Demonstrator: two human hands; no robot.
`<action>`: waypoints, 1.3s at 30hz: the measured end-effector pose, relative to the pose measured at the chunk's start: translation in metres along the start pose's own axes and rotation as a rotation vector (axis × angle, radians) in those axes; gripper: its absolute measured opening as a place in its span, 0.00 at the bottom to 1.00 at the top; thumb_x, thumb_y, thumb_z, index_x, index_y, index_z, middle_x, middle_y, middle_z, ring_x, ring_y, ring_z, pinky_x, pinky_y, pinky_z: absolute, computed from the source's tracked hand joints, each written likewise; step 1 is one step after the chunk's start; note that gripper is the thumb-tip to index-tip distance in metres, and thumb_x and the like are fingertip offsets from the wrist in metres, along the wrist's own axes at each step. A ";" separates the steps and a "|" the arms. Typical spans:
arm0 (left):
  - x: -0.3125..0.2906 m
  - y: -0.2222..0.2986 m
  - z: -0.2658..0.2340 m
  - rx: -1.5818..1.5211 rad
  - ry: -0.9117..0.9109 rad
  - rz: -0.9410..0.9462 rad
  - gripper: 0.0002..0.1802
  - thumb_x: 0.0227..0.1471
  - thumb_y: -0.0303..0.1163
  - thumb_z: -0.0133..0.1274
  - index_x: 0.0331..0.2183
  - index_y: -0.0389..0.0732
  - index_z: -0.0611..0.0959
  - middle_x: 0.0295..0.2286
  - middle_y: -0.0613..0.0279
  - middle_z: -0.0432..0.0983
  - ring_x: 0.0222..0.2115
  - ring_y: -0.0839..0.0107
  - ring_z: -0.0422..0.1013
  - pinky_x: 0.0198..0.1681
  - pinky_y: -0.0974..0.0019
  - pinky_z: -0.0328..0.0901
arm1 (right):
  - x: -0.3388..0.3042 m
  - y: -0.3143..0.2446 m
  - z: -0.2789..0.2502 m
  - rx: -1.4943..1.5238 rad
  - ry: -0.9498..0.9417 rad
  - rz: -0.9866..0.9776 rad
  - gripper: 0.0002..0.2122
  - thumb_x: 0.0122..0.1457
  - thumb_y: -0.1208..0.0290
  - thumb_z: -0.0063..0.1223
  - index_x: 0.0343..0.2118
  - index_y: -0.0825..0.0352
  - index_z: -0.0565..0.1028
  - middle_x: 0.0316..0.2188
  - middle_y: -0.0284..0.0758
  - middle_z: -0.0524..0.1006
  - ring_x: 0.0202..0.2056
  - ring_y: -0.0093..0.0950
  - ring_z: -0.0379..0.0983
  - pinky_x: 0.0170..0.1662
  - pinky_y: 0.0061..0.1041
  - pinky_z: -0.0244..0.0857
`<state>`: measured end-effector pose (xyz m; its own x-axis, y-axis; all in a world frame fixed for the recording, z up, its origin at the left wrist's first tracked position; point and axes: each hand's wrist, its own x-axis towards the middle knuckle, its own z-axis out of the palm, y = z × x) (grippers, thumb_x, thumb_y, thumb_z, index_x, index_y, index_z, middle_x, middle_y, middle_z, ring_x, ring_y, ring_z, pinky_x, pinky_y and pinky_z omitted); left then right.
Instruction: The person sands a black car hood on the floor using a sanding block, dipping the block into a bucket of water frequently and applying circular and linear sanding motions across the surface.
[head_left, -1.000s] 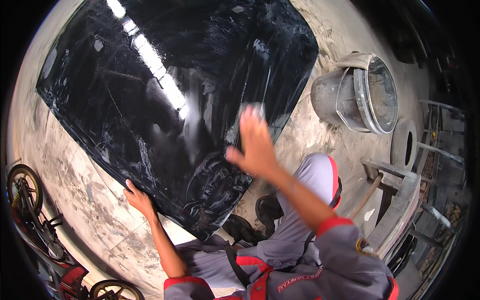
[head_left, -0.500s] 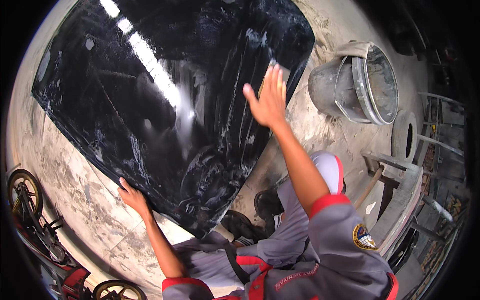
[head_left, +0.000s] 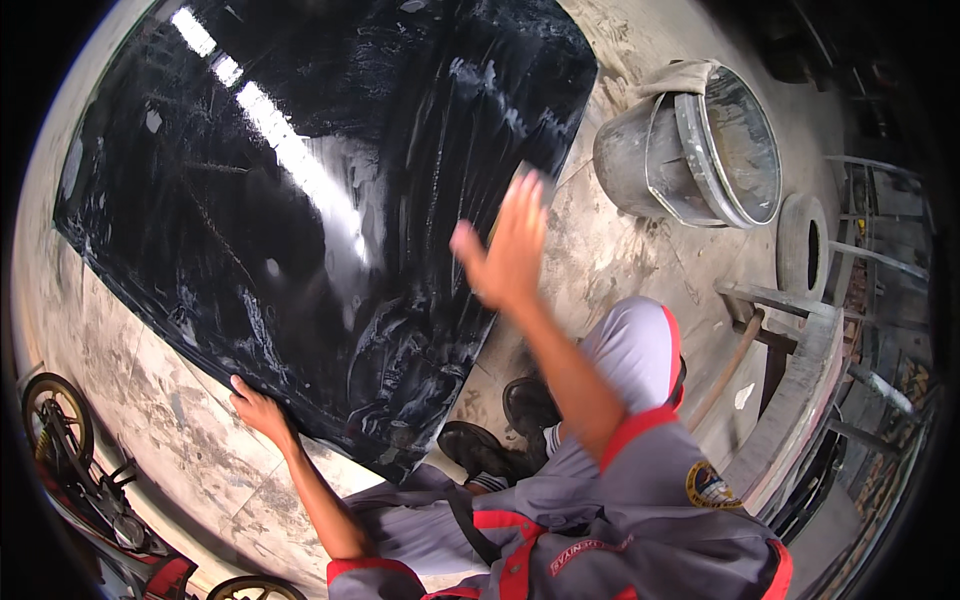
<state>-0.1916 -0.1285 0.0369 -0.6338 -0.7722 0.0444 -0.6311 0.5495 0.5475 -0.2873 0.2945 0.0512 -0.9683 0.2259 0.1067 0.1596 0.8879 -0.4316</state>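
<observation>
I'm holding right hand open over pad by right edge of panel, left hand presumably bracing lower-left edge, grip unclear.

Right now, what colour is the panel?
The panel is glossy black with whitish smears; best seen in the head view.

This is a workshop that deals with vehicles: around a smeared black body panel are a blotched floor, a motorcycle to its left, and a grimy bucket and tyre to its right.
</observation>
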 end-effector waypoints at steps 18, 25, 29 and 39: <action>-0.007 0.010 -0.004 -0.102 -0.011 -0.018 0.38 0.69 0.56 0.42 0.34 0.22 0.75 0.30 0.33 0.74 0.30 0.44 0.66 0.41 0.47 0.64 | 0.012 0.020 -0.014 0.005 -0.154 -0.085 0.53 0.62 0.33 0.43 0.71 0.79 0.41 0.73 0.57 0.37 0.74 0.51 0.29 0.73 0.52 0.27; -0.002 0.000 0.001 0.050 -0.040 -0.051 0.37 0.70 0.55 0.41 0.34 0.21 0.75 0.30 0.33 0.74 0.30 0.43 0.68 0.41 0.47 0.64 | 0.056 0.039 -0.004 0.021 -0.062 0.013 0.53 0.63 0.33 0.41 0.71 0.78 0.39 0.74 0.55 0.35 0.75 0.47 0.29 0.74 0.46 0.26; -0.005 0.004 -0.006 -0.079 -0.008 -0.096 0.36 0.70 0.54 0.41 0.34 0.22 0.75 0.29 0.32 0.74 0.29 0.41 0.66 0.40 0.46 0.63 | 0.026 0.026 -0.012 -0.021 -0.210 -0.112 0.54 0.61 0.33 0.44 0.71 0.80 0.40 0.73 0.59 0.36 0.74 0.52 0.29 0.73 0.51 0.28; -0.006 -0.002 -0.007 -0.026 -0.021 -0.072 0.35 0.70 0.54 0.40 0.34 0.24 0.73 0.28 0.32 0.71 0.30 0.40 0.65 0.40 0.47 0.62 | 0.016 0.026 -0.004 -0.040 -0.287 -0.131 0.57 0.59 0.29 0.41 0.70 0.83 0.40 0.73 0.60 0.37 0.74 0.51 0.29 0.73 0.52 0.26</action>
<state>-0.1834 -0.1272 0.0419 -0.5970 -0.8021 -0.0134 -0.6636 0.4844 0.5701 -0.2980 0.3229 0.0458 -0.9949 -0.0087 -0.1002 0.0317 0.9183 -0.3945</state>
